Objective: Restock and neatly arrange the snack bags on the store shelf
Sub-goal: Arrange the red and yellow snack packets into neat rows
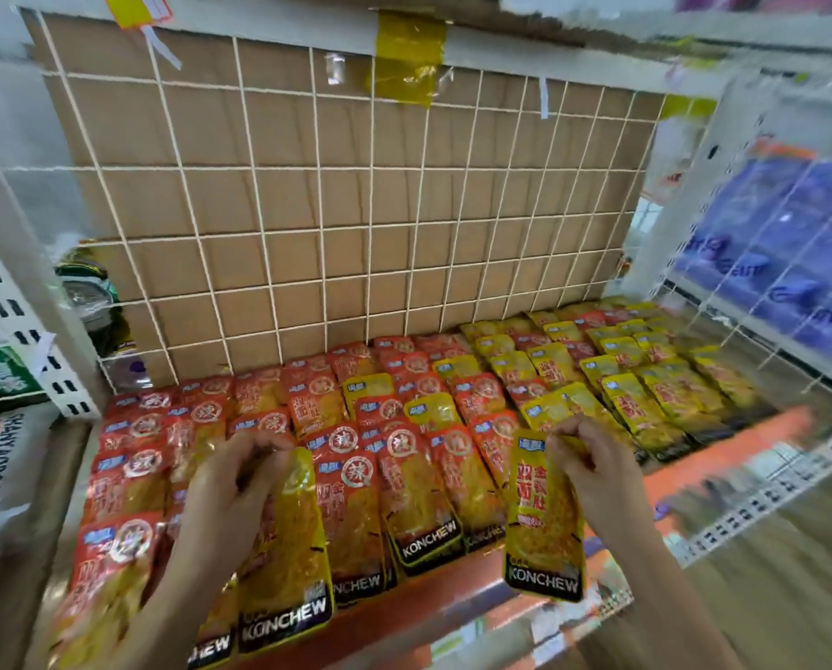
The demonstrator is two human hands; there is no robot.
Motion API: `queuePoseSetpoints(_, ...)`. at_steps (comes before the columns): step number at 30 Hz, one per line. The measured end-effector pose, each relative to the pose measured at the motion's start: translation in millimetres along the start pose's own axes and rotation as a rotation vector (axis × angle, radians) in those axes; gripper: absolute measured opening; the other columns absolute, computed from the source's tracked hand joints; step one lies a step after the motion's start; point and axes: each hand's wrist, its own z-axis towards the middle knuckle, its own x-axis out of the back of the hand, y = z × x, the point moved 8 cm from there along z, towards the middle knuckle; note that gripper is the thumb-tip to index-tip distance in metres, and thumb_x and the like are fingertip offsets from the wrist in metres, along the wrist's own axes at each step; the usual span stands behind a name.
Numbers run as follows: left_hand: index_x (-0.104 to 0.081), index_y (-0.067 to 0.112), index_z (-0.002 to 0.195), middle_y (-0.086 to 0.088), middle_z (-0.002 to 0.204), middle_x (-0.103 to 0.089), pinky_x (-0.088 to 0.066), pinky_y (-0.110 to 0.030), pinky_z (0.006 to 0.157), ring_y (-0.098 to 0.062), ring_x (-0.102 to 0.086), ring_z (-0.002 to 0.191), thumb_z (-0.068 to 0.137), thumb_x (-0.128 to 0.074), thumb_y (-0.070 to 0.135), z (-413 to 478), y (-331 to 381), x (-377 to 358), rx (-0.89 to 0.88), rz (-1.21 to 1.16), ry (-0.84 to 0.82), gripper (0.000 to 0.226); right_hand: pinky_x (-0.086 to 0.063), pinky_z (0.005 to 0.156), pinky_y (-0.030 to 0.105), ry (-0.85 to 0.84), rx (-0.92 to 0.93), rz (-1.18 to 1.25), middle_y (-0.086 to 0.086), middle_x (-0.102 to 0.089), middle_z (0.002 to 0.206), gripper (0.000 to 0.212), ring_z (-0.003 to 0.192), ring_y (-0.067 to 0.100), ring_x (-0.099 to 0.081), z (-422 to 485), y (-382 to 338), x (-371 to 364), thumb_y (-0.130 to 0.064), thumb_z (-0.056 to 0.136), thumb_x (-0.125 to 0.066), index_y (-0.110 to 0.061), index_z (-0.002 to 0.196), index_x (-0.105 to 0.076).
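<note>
The fingers (pixel 264 452) on both hands are curled, and each hand pinches one bag. At 12 o'clock is a big brown cardboard wall (pixel 307 186) with a white wire grid (pixel 322 228) on it. Under it, the orange-edged shelf (pixel 694 471) holds rows of flat red snack bags (pixel 404 476) in the middle and flat yellow snack bags (pixel 646 384) at 2 o'clock. The left hand (pixel 230 486) holds a shiny yellow bag (pixel 288 548) by its top at 7 o'clock. The right hand (pixel 598 476) holds a second shiny yellow bag (pixel 544 524) at 5 o'clock.
</note>
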Motion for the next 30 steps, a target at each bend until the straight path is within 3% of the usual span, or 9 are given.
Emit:
queuePoseSetpoints(5,-0.060,0.024,0.074,-0.001,0.074,-0.063,-0.038,-0.017,0.048,-0.010,-0.053,0.058,0.085,-0.060,-0.001,2,14,-34,0.012,0.013,-0.022,0.027,-0.041,0.057,0.020,0.032,-0.056,-0.002,-0.009,-0.064,0.071,0.027,0.065,0.009,-0.057,0,30,38,-0.006,0.087,-0.060,-0.030,0.075,-0.056)
queuePoseSetpoints(7,-0.059,0.026,0.074,0.001,0.074,-0.062,-0.038,-0.015,0.049,-0.014,-0.052,0.058,0.085,-0.060,-0.001,0,26,-55,0.007,0.020,-0.041,0.029,-0.043,0.058,0.019,0.053,-0.071,0.023,-0.012,-0.064,0.073,0.025,0.065,0.003,-0.057,0,40,56,-0.006,0.087,-0.060,-0.029,0.077,-0.058)
queuePoseSetpoints(11,-0.056,0.032,0.075,0.013,0.081,-0.061,-0.038,-0.009,0.060,-0.005,-0.056,0.075,0.085,-0.059,-0.003,-6,60,-105,-0.021,0.059,-0.059,0.036,-0.038,0.048,0.012,0.051,-0.083,0.038,-0.008,-0.061,0.069,0.019,0.057,0.000,-0.054,0,61,94,-0.010,0.089,-0.058,-0.025,0.078,-0.056)
queuePoseSetpoints(16,-0.058,0.027,0.076,0.006,0.080,-0.063,-0.042,-0.009,0.056,-0.010,-0.060,0.070,0.087,-0.057,-0.002,-20,95,-169,-0.039,0.035,-0.071,0.031,-0.035,0.047,0.013,0.015,-0.094,0.056,-0.005,-0.059,0.064,0.016,0.054,0.002,-0.050,10,97,142,-0.011,0.090,-0.058,-0.024,0.080,-0.058)
queuePoseSetpoints(21,-0.054,0.031,0.076,0.002,0.078,-0.062,-0.042,-0.004,0.057,0.003,-0.058,0.072,0.087,-0.056,-0.004,-29,127,-223,-0.074,0.040,-0.051,0.036,-0.034,0.047,0.015,-0.001,-0.092,0.108,-0.007,-0.058,0.061,0.019,0.052,0.002,-0.047,24,128,184,-0.011,0.089,-0.058,-0.025,0.078,-0.057)
queuePoseSetpoints(25,-0.055,0.031,0.078,-0.011,0.079,-0.064,-0.042,-0.007,0.056,-0.014,-0.059,0.069,0.089,-0.053,-0.005,-27,139,-254,-0.099,0.040,-0.068,0.037,-0.033,0.046,0.019,-0.026,-0.085,0.104,0.002,-0.059,0.063,0.016,0.052,0.011,-0.046,36,146,204,-0.015,0.090,-0.057,-0.024,0.077,-0.057)
queuePoseSetpoints(28,-0.055,0.034,0.081,-0.006,0.079,-0.064,-0.045,-0.029,0.063,-0.032,-0.059,0.073,0.089,-0.055,-0.003,-19,141,-273,-0.097,0.017,-0.103,0.037,-0.036,0.050,0.017,-0.026,-0.083,0.110,0.003,-0.061,0.068,0.016,0.055,0.007,-0.049,48,158,213,-0.013,0.090,-0.058,-0.024,0.079,-0.058)
queuePoseSetpoints(30,-0.056,0.034,0.083,-0.016,0.075,-0.063,-0.043,-0.040,0.060,-0.041,-0.056,0.070,0.088,-0.054,-0.003,-12,141,-284,-0.100,0.023,-0.135,0.037,-0.037,0.051,0.015,-0.021,-0.081,0.105,0.001,-0.061,0.069,0.016,0.057,0.005,-0.050,58,166,216,-0.011,0.089,-0.058,-0.023,0.079,-0.058)
